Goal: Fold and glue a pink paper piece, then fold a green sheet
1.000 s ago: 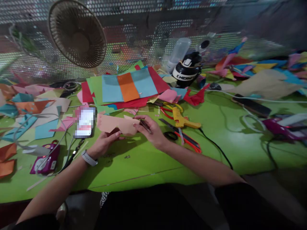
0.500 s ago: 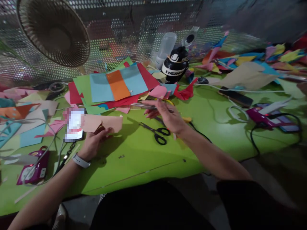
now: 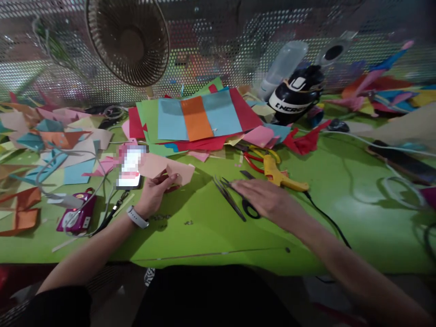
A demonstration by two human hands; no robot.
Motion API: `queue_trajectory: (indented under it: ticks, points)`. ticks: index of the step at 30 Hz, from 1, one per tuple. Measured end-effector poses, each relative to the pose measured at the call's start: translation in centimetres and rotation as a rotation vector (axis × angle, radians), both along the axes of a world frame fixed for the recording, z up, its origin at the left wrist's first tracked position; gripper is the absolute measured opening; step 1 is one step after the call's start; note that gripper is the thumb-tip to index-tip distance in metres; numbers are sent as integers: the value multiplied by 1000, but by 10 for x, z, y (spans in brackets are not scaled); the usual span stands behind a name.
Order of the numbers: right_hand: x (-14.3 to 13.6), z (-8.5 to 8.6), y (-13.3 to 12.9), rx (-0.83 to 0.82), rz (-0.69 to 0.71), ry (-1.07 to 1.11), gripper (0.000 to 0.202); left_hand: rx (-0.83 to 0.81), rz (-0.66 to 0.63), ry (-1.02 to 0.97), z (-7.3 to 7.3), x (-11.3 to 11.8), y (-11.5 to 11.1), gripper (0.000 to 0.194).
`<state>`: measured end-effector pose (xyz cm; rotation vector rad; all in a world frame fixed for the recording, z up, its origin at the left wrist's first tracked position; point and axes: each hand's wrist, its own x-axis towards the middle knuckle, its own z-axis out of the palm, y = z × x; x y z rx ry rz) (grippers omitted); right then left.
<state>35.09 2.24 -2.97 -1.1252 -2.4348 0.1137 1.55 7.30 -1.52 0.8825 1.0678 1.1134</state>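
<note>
My left hand [image 3: 156, 195], with a pale band at its wrist, pinches a folded light pink paper [image 3: 182, 172] above the table. Over the middle of a pair of black-handled scissors [image 3: 251, 210], my right hand [image 3: 265, 200] has its fingers closed together; its thumb is hidden. One handle loop and the blade tips stick out from under it. Metal tweezers [image 3: 230, 200] lie on the table just left of these fingers. A yellow glue gun [image 3: 277, 172] rests behind the right hand, beside red-and-yellow-handled pliers [image 3: 254, 159].
Stacked coloured sheets [image 3: 170, 119] lie at the back, near a black bottle [image 3: 296, 97] and a fan [image 3: 131, 45]. A lit phone [image 3: 131, 170] is behind my left hand. A purple power box [image 3: 78, 211] with cables and many paper pieces [image 3: 57, 136] cover the left side.
My right hand has let go of the tweezers, which now lie on the table, and has come down onto the scissors. My left hand keeps the pink paper. The view has turned left.
</note>
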Motion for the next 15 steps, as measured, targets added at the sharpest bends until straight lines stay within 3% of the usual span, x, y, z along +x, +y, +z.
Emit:
queue_trajectory:
  ticks: [3, 6, 11, 15]
  points:
    - [33, 9, 5, 59, -327, -63, 57, 3, -9, -17, -1, 0, 1, 35]
    - [61, 6, 10, -73, -537, -231, 55, -6, -14, -29, -2, 1, 1, 35]
    - [75, -3, 20, -140, -560, -225, 42, -32, 4, -44, -3, 0, 1, 38]
    - [74, -1, 24, -176, -596, -150, 28, -52, 12, -62, 0, 1, 2, 38]
